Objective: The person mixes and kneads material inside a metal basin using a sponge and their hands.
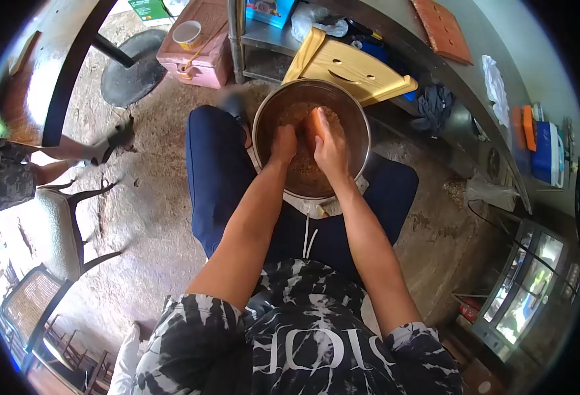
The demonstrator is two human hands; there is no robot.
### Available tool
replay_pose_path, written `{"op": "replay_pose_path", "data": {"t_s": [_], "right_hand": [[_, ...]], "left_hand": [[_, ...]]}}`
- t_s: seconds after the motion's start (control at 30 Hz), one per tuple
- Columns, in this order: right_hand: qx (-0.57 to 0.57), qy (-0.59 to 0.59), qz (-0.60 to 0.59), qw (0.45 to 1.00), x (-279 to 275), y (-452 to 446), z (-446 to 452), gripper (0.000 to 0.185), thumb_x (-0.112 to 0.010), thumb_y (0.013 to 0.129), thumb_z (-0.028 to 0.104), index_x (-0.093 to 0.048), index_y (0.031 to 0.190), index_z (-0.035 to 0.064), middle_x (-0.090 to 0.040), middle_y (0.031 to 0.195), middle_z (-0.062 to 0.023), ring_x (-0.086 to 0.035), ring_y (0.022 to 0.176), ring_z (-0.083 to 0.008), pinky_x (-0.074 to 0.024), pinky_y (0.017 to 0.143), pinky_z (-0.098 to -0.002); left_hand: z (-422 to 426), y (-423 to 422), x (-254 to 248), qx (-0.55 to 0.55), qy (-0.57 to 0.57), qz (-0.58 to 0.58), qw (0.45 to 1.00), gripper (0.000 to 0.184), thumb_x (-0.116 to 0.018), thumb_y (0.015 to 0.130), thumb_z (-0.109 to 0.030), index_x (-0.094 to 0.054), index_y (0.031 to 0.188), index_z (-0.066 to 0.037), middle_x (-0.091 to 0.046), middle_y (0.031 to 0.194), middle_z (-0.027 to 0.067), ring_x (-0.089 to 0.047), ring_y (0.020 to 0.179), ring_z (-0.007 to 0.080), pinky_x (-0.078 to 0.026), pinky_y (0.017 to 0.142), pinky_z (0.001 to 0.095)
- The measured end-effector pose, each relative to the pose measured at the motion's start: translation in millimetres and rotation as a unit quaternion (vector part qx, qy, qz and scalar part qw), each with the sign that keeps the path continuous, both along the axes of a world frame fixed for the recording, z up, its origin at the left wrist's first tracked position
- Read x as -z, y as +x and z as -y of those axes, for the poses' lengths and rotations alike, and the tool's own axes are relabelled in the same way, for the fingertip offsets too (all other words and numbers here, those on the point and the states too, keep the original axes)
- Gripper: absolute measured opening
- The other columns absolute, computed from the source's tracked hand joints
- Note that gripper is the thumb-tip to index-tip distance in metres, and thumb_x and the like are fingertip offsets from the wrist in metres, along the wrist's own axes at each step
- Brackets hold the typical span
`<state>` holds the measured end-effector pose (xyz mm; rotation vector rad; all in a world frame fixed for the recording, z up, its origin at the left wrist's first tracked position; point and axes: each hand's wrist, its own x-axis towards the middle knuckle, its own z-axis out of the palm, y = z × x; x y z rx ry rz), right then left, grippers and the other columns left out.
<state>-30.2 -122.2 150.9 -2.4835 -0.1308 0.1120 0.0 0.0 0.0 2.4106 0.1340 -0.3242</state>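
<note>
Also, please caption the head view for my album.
Inside a round metal pot, the left hand reaches down while the right hand holds an orange object.

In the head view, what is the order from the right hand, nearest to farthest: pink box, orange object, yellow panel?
1. Orange object, in the right hand.
2. Yellow panel, beyond the pot.
3. Pink box, ahead, left side.

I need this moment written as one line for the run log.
left hand: inside pot, grip unclear | right hand: holds orange block | contents: brown | pot: between knees
</note>
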Motion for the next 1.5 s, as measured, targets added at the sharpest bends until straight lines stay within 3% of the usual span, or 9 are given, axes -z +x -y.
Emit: {"op": "replay_pose_path", "data": {"t_s": [0.07, 0.17, 0.37, 0.5, 0.67, 1.1, 1.3, 1.37, 1.5], "right_hand": [[-0.007, -0.008, 0.210, 0.978, 1, 7, 7, 0.072, -0.060, 0.087, -0.002, -0.038, 0.154, 0.0138, -0.052, 0.146, -0.0215, -0.058, 0.124, -0.0388, -0.0520, 0.098, -0.0415], [0.009, 0.019, 0.244, 0.970, -6, -4, -15, 0.071, -0.060, 0.086, -0.003, -0.040, 0.153, 0.0120, -0.059, 0.138, -0.0218, -0.062, 0.116, -0.0419, -0.0536, 0.094, -0.0465], [-0.009, 0.010, 0.137, 0.991, 2, -5, -3, 0.069, -0.058, 0.087, -0.005, -0.040, 0.152, 0.0083, -0.055, 0.141, -0.0224, -0.058, 0.122, -0.0428, -0.0506, 0.100, -0.0447], [0.067, -0.009, 0.273, 0.960, -18, -6, -9, 0.071, -0.058, 0.088, -0.005, -0.038, 0.154, 0.0115, -0.054, 0.143, -0.0204, -0.055, 0.128, -0.0384, -0.0499, 0.102, -0.0433], [0.044, 0.012, 0.121, 0.992, 7, -1, 11, 0.071, -0.059, 0.088, -0.004, -0.037, 0.154, 0.0102, -0.050, 0.148, -0.0189, -0.054, 0.130, -0.0371, -0.0486, 0.105, -0.0410], [0.047, -0.004, 0.246, 0.968, 2, -4, -6, 0.074, -0.060, 0.086, -0.004, -0.035, 0.154, 0.0097, -0.055, 0.140, -0.0249, -0.058, 0.121, -0.0440, -0.0512, 0.100, -0.0461], [0.047, -0.029, 0.198, 0.979, -21, 2, -4, 0.071, -0.059, 0.089, -0.002, -0.036, 0.155, 0.0126, -0.059, 0.137, -0.0215, -0.062, 0.117, -0.0419, -0.0543, 0.094, -0.0451], [0.084, -0.014, 0.240, 0.967, -20, -1, -6, 0.069, -0.062, 0.088, 0.001, -0.039, 0.152, 0.0071, -0.052, 0.146, -0.0210, -0.053, 0.131, -0.0384, -0.0471, 0.106, -0.0413], [0.006, -0.030, 0.134, 0.991, 19, -2, 9, 0.071, -0.060, 0.089, -0.001, -0.035, 0.155, 0.0094, -0.049, 0.149, -0.0199, -0.054, 0.131, -0.0368, -0.0470, 0.107, -0.0412]], "left_hand": [[7, 5, -6, -0.059, -0.116, 0.045, 0.991, 0.016, -0.064, 0.083, -0.003, -0.072, 0.097, 0.000, -0.070, 0.094, 0.0278, -0.069, 0.094, 0.0442, -0.057, 0.080, 0.0487], [-16, -4, -26, -0.075, -0.039, 0.021, 0.996, 0.013, -0.062, 0.087, -0.004, -0.073, 0.093, -0.001, -0.070, 0.091, 0.0260, -0.069, 0.089, 0.0434, -0.057, 0.076, 0.0503], [-17, -19, -22, -0.066, 0.017, 0.017, 0.998, 0.007, -0.062, 0.086, -0.001, -0.069, 0.086, -0.001, -0.068, 0.102, 0.0257, -0.069, 0.093, 0.0422, -0.058, 0.076, 0.0480], [-14, -24, -11, -0.098, 0.019, 0.072, 0.992, 0.009, -0.062, 0.085, 0.002, -0.068, 0.092, -0.001, -0.065, 0.107, 0.0235, -0.069, 0.094, 0.0417, -0.058, 0.076, 0.0468], [-10, -11, -13, -0.078, 0.030, 0.053, 0.995, 0.013, -0.062, 0.084, 0.004, -0.068, 0.095, -0.001, -0.066, 0.102, 0.0234, -0.070, 0.092, 0.0405, -0.058, 0.076, 0.0476], [-17, -15, -16, -0.067, -0.013, 0.019, 0.998, 0.015, -0.055, 0.088, -0.001, -0.070, 0.089, 0.000, -0.070, 0.092, 0.0251, -0.068, 0.091, 0.0451, -0.056, 0.078, 0.0506], [-10, -13, -10, -0.105, -0.019, 0.037, 0.994, 0.012, -0.058, 0.087, -0.001, -0.070, 0.089, 0.000, -0.069, 0.092, 0.0251, -0.068, 0.093, 0.0445, -0.056, 0.079, 0.0508], [-12, -9, 2, -0.094, -0.053, 0.058, 0.992, 0.011, -0.058, 0.087, 0.000, -0.069, 0.088, -0.001, -0.069, 0.090, 0.0249, -0.067, 0.094, 0.0445, -0.056, 0.079, 0.0511], [-15, -5, -7, -0.025, 0.019, 0.036, 0.999, 0.009, -0.059, 0.086, -0.001, -0.068, 0.088, -0.001, -0.068, 0.088, 0.0250, -0.067, 0.092, 0.0453, -0.055, 0.079, 0.0518]]}}
